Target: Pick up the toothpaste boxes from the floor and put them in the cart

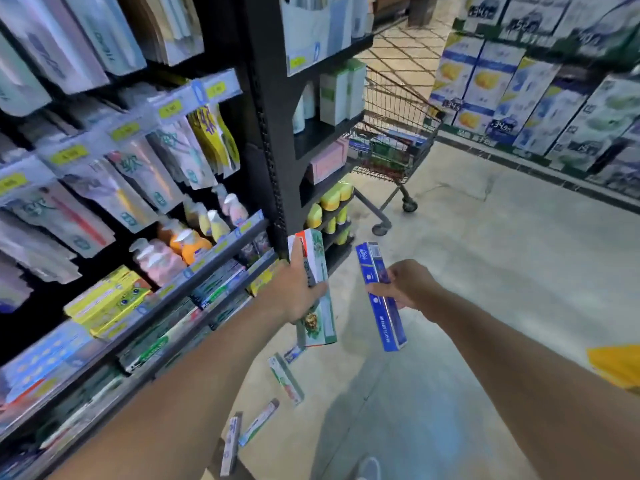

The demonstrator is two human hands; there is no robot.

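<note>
My left hand grips a green and white toothpaste box held upright, possibly with a second box behind it. My right hand holds a blue toothpaste box, also upright. Several more toothpaste boxes lie on the floor below my arms: a green one, a small one beside it, a white one and a grey-blue one. The wire shopping cart stands farther up the aisle, past the shelf end, with boxes inside it.
A black shelf unit with toothbrushes, bottles and toothpaste runs along my left. Stacked cartons line the right side of the aisle. A yellow floor marking lies at right. My shoe shows at the bottom.
</note>
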